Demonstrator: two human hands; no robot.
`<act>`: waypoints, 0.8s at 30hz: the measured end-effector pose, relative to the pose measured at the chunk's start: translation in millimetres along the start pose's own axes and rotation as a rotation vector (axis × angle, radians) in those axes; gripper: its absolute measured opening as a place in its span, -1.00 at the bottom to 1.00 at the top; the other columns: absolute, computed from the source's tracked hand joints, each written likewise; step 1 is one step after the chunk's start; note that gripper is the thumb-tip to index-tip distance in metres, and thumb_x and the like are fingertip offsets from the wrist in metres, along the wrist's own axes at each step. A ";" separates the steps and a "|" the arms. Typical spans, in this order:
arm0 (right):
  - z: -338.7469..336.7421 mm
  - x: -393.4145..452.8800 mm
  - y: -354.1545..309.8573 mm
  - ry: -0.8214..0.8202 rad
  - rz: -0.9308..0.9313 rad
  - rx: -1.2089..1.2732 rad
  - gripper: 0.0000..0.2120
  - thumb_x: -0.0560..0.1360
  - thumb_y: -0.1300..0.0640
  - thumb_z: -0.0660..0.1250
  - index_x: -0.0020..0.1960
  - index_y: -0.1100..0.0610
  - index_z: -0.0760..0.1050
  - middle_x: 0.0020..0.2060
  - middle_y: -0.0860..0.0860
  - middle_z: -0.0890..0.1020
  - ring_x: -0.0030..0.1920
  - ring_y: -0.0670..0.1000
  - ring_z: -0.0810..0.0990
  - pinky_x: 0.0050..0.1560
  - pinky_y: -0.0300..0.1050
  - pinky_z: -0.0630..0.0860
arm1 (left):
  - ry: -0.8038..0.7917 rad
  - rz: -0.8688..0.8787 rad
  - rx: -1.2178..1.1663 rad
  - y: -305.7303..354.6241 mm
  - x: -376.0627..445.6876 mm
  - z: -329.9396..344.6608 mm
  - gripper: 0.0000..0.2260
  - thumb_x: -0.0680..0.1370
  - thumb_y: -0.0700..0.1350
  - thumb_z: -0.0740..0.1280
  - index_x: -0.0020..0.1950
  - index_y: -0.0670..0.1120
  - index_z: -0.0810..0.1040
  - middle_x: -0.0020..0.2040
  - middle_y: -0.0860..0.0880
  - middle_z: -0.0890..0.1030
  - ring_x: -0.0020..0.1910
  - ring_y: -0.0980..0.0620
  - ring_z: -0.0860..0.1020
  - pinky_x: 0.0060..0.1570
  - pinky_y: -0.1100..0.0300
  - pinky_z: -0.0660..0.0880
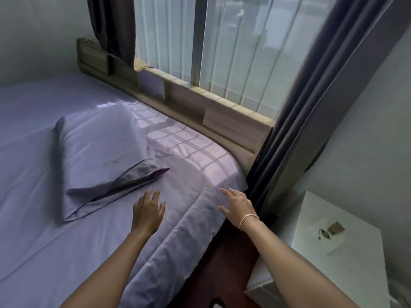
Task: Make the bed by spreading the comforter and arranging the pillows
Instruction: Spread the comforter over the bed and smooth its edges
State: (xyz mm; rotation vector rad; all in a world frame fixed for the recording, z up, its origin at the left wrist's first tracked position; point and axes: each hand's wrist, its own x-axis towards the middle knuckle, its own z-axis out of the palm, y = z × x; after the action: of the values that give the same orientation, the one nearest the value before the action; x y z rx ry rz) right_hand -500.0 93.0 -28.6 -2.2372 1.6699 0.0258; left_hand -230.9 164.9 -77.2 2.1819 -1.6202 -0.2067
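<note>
Smoothing step, by the look of it: left hand (148, 213) and right hand (237, 205) flat, fingers spread, gripping nothing, on the lavender fabric comforter (189, 196) beside the lone lavender pillow (97, 147), next likely squaring that pillow to the wooden headboard (200, 101).

The lavender comforter (66, 252) lay spread flat over the bed, lightly creased, its edge draped down the side between the left hand (148, 211) and right hand (238, 206); one matching pillow (100, 152) lay askew just beyond the left hand, its open flap end pointing towards the hands.
</note>
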 end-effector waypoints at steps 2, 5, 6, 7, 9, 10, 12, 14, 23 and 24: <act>-14.3 35.8 23.0 -0.010 -0.041 -0.028 -0.42 0.55 -0.09 0.24 0.51 -0.08 0.12 0.48 0.02 0.25 0.49 0.08 0.16 0.45 0.07 0.20 | 0.020 -0.059 0.006 14.7 22.8 11.6 -0.61 0.55 -0.08 0.31 0.35 -0.18 0.44 0.40 -0.26 0.38 0.21 -0.30 0.48 0.14 -0.14 0.43; -30.2 96.0 50.1 -0.047 -0.040 -0.047 -0.41 0.54 -0.09 0.25 0.51 -0.05 0.13 0.45 0.02 0.30 0.45 0.09 0.22 0.40 0.07 0.26 | 0.017 -0.145 -0.017 32.2 51.5 32.5 -0.61 0.54 -0.09 0.32 0.34 -0.18 0.45 0.39 -0.27 0.38 0.20 -0.31 0.48 0.12 -0.15 0.44; -32.2 114.7 55.2 -0.068 -0.047 -0.049 -0.41 0.54 -0.09 0.25 0.50 -0.05 0.13 0.43 0.02 0.32 0.44 0.10 0.24 0.39 0.07 0.28 | 0.009 -0.163 -0.012 34.8 59.8 40.6 -0.61 0.54 -0.08 0.32 0.34 -0.18 0.45 0.39 -0.26 0.38 0.20 -0.31 0.48 0.12 -0.15 0.45; -32.9 129.9 58.7 -0.085 -0.057 -0.046 -0.41 0.54 -0.09 0.25 0.50 -0.05 0.13 0.43 0.01 0.33 0.42 0.11 0.26 0.38 0.07 0.29 | 0.001 -0.175 -0.012 36.3 66.7 47.0 -0.60 0.54 -0.07 0.32 0.35 -0.17 0.44 0.40 -0.26 0.38 0.21 -0.30 0.48 0.13 -0.14 0.44; -32.5 169.2 67.2 -0.108 -0.092 -0.053 -0.41 0.53 -0.08 0.26 0.50 -0.05 0.14 0.42 0.01 0.33 0.41 0.12 0.28 0.36 0.07 0.29 | -0.010 -0.227 -0.017 38.1 92.3 64.3 -0.60 0.56 -0.06 0.29 0.37 -0.17 0.42 0.42 -0.24 0.35 0.27 -0.28 0.43 0.20 -0.13 0.40; -30.9 188.7 72.2 -0.115 -0.096 -0.047 -0.41 0.53 -0.07 0.26 0.50 -0.05 0.14 0.43 0.02 0.32 0.41 0.12 0.28 0.36 0.08 0.29 | -0.016 -0.257 -0.025 37.9 107.2 74.2 -0.60 0.56 -0.06 0.28 0.38 -0.17 0.41 0.44 -0.24 0.33 0.32 -0.26 0.40 0.25 -0.12 0.37; -26.5 218.6 81.5 -0.131 -0.089 -0.038 -0.41 0.54 -0.09 0.25 0.50 -0.06 0.14 0.45 0.01 0.30 0.44 0.10 0.25 0.37 0.09 0.28 | -0.037 -0.279 -0.033 39.9 131.0 90.9 -0.59 0.58 -0.06 0.25 0.40 -0.17 0.37 0.46 -0.22 0.29 0.39 -0.23 0.32 0.33 -0.09 0.31; -18.9 254.4 92.4 -0.144 -0.076 -0.042 -0.41 0.54 -0.10 0.24 0.51 -0.06 0.14 0.47 0.01 0.29 0.45 0.09 0.24 0.37 0.09 0.28 | -0.054 -0.250 -0.027 44.4 162.5 114.7 -0.57 0.59 -0.05 0.23 0.42 -0.17 0.34 0.47 -0.20 0.27 0.43 -0.20 0.27 0.38 -0.06 0.25; 27.6 403.3 152.3 -0.233 0.049 0.005 -0.55 0.60 0.09 0.09 0.48 -0.04 0.18 0.46 0.01 0.28 0.38 0.11 0.30 0.34 0.08 0.34 | -0.244 -0.186 0.029 70.3 252.6 231.5 -0.45 0.55 0.00 0.28 0.50 -0.10 0.23 0.53 -0.19 0.15 0.50 -0.21 0.16 0.43 -0.14 0.17; 37.3 423.1 156.9 -0.238 0.066 -0.011 -0.53 0.59 0.13 0.08 0.49 -0.03 0.16 0.46 0.02 0.26 0.38 0.12 0.29 0.34 0.07 0.34 | -0.251 -0.186 0.044 68.0 263.2 244.9 -0.44 0.54 0.01 0.31 0.50 -0.09 0.24 0.53 -0.18 0.15 0.50 -0.22 0.17 0.41 -0.16 0.19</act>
State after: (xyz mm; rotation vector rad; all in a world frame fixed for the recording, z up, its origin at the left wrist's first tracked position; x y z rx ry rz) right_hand -509.8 -326.9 -197.8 -2.0915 1.6164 0.3057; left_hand -295.9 -157.3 -238.0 2.4218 -1.5591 -0.5225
